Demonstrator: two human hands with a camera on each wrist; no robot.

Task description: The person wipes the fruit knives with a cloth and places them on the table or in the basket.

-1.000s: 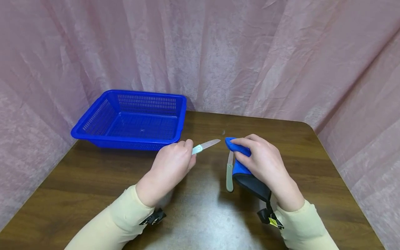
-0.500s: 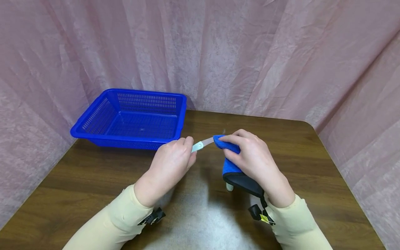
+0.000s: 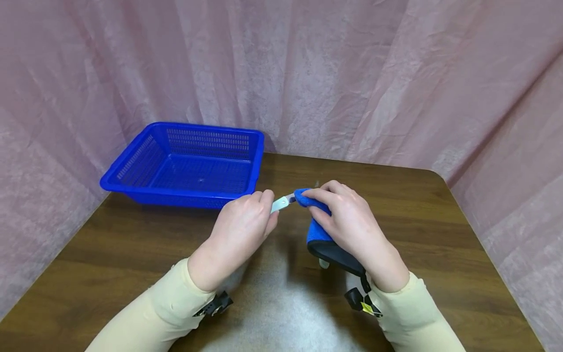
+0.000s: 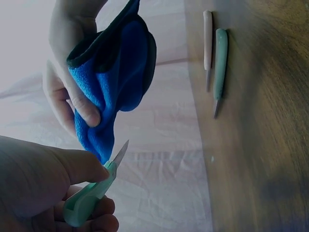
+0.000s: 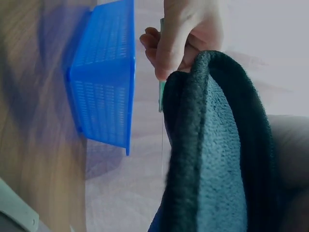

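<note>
In the head view my left hand (image 3: 239,222) grips the mint-green handle of a small knife (image 3: 280,204), its blade pointing right. My right hand (image 3: 347,215) pinches a blue cloth (image 3: 317,231) with a black border between thumb and fingers. The folded end of the cloth covers most of the blade in the head view. Seen from the left wrist, the bare blade tip (image 4: 123,150) shows beside the cloth. A knife with a darker green handle (image 4: 220,63) and one with a pale pink handle (image 4: 207,41) lie on the table, mostly hidden by the cloth and right hand from above.
A blue slotted plastic basket (image 3: 200,182) stands at the back left of the wooden table (image 3: 387,178), just beyond my left hand. Pink curtains (image 3: 281,73) hang behind the table and along its sides.
My right hand has carried the cloth left onto the knife's blade, which was bare before. The cloth now hides most of the green knife on the table. My left hand has hardly moved.
</note>
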